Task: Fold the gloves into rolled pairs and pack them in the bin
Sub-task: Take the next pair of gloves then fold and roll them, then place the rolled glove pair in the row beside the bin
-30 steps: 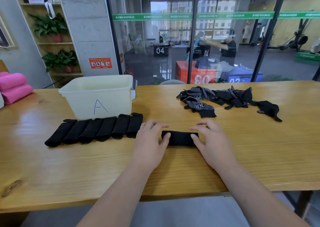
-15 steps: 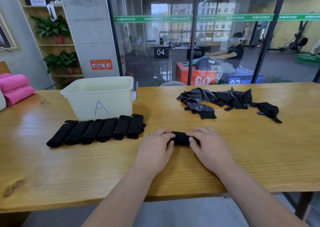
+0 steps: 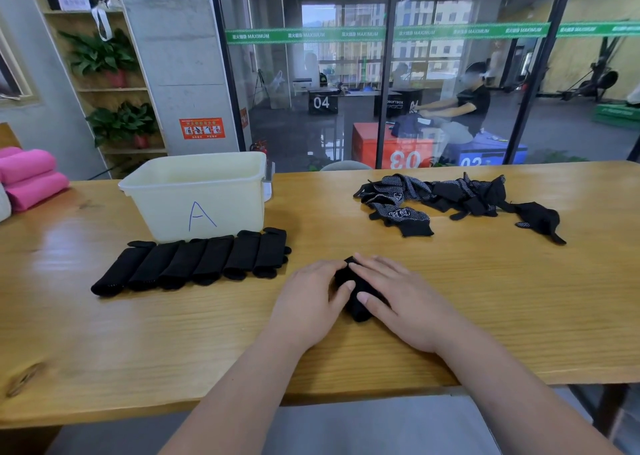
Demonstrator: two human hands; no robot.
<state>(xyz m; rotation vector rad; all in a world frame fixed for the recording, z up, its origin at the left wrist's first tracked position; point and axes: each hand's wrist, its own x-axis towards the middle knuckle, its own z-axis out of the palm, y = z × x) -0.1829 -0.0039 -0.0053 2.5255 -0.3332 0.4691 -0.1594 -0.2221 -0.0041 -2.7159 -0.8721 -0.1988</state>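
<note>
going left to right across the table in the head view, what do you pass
pink rolled towels → row of rolled black glove pairs → left hand → black glove roll being folded → right hand → pile of loose black gloves

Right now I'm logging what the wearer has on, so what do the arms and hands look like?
Both forearms are bare, with no sleeves in view. The left hand and right hand wear no gloves, rings, watch or bands. Nails are short and unpainted.

I read a blue handwritten "A" on the bin, "MAXIMUM" repeated along the green strip on the glass, "04" on a black box, and "03" on a red box.
</note>
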